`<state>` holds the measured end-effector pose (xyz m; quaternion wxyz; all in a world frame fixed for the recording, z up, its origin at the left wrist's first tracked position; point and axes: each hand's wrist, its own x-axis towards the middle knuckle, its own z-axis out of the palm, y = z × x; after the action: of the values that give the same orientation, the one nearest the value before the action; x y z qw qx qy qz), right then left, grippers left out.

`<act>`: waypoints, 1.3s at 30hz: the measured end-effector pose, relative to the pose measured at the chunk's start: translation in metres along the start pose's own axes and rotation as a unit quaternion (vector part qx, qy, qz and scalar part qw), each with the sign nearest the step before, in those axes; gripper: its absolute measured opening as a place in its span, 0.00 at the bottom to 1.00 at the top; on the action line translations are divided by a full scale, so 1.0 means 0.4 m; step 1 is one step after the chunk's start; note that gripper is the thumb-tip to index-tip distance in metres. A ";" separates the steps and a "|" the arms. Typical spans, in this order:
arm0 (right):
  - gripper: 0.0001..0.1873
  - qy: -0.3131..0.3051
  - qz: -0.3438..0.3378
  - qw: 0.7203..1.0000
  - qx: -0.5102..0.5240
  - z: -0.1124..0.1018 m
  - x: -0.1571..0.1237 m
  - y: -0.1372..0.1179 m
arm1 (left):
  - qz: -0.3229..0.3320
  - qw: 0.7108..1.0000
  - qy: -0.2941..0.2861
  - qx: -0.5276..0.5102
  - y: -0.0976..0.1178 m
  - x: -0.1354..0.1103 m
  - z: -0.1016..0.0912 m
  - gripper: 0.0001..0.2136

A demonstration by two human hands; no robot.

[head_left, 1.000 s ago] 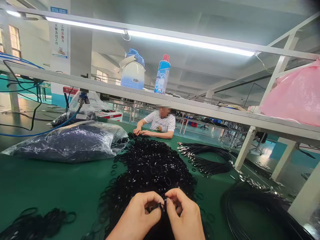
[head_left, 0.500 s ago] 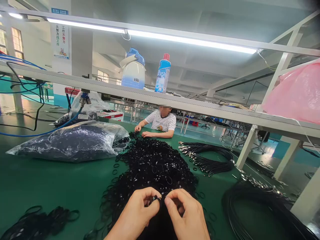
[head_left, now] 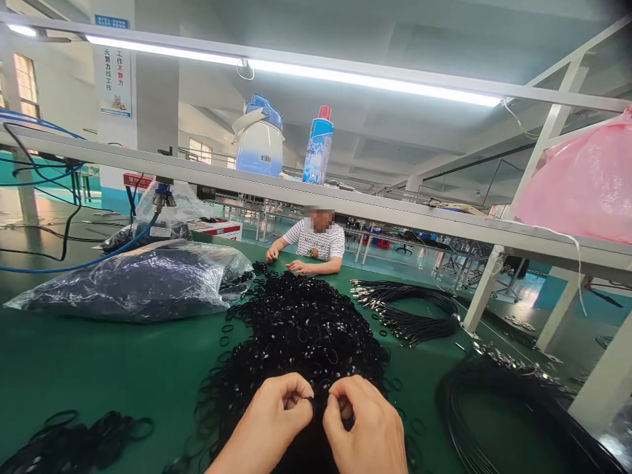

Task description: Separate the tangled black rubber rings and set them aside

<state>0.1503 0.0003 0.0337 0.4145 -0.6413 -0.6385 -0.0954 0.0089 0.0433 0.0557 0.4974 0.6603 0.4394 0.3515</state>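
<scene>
A large heap of thin black rings (head_left: 306, 329) spreads over the green tabletop in front of me. Both hands hover above its near end, side by side with a small gap between them. My left hand (head_left: 276, 415) is closed, thumb and forefinger pinched, and a dark bit of a black ring (head_left: 311, 399) shows at the fingertips. My right hand (head_left: 369, 418) is closed in a similar pinch; whatever its fingertips hold is lost against the black heap. A smaller clump of black rings (head_left: 89, 441) lies at the near left.
A clear plastic bag of dark pieces (head_left: 133, 283) lies left of the heap. Coiled black cables (head_left: 419, 309) and a second cable bundle (head_left: 454, 415) lie right. Across the table a person (head_left: 316, 247) works at the heap's far end. A shelf (head_left: 375, 204) crosses overhead.
My fingertips have drawn slightly apart. The black ring that showed plainly in my left fingers is now mostly hidden. The other person's hand on the right of their pair has shifted slightly.
</scene>
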 end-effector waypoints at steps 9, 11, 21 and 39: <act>0.14 -0.109 0.041 0.993 -0.024 -0.020 0.021 0.032 | -0.077 0.987 -0.025 -0.139 -0.004 0.006 -0.008 0.09; 0.12 -0.131 0.062 0.986 0.077 -0.018 0.020 0.008 | -0.070 0.989 -0.031 -0.128 -0.016 0.013 -0.006 0.10; 0.09 -0.122 0.128 0.952 0.251 -0.008 0.017 -0.034 | 0.002 0.999 -0.014 -0.050 -0.028 0.015 -0.005 0.07; 0.11 -0.062 0.042 0.974 0.215 0.027 0.003 -0.008 | 0.018 0.999 -0.046 0.011 -0.004 0.010 -0.014 0.12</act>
<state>0.1430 0.0077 0.0288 0.5060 -0.5685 -0.6407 0.1012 0.0049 0.0493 0.0556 0.5030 0.6893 0.4080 0.3246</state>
